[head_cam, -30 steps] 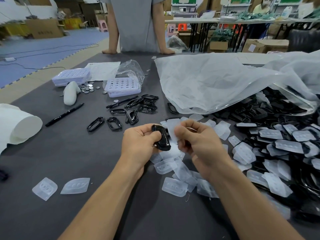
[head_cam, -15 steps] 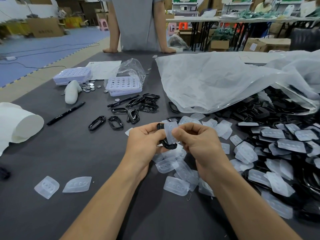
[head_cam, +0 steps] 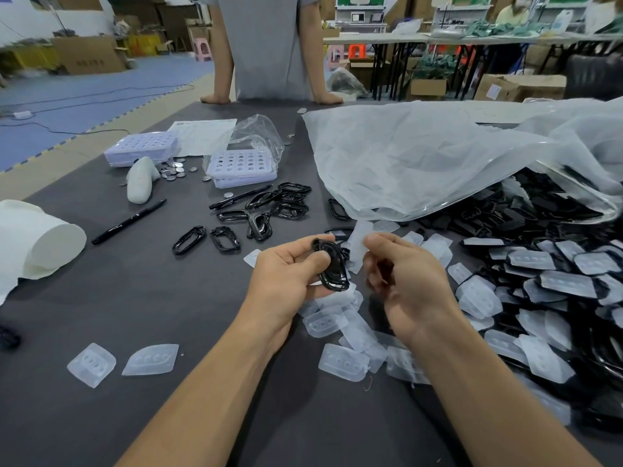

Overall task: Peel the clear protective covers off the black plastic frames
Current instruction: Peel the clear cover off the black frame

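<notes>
Grey worktable (head_cam: 101,315): left hand (head_cam: 286,274) grips one black frame (head_cam: 332,267), right hand (head_cam: 408,284) pinches its clear cover (head_cam: 359,246), seemingly off, just beside; small cluster of bare frames (head_cam: 269,210) done behind, large covered heap (head_cam: 546,274) at right remaining.

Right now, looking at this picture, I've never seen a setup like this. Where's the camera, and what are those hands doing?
There is no machine here: a person works with bare hands, and the picture comes from a camera worn on their head, looking down at a dark table. The left hand grips a black frame; the right hand pinches a clear cover beside it. Whether the cover is fully off I cannot tell. Bare frames lie further back, loose covers under the hands, and covered frames spill from a plastic bag at the right.
</notes>
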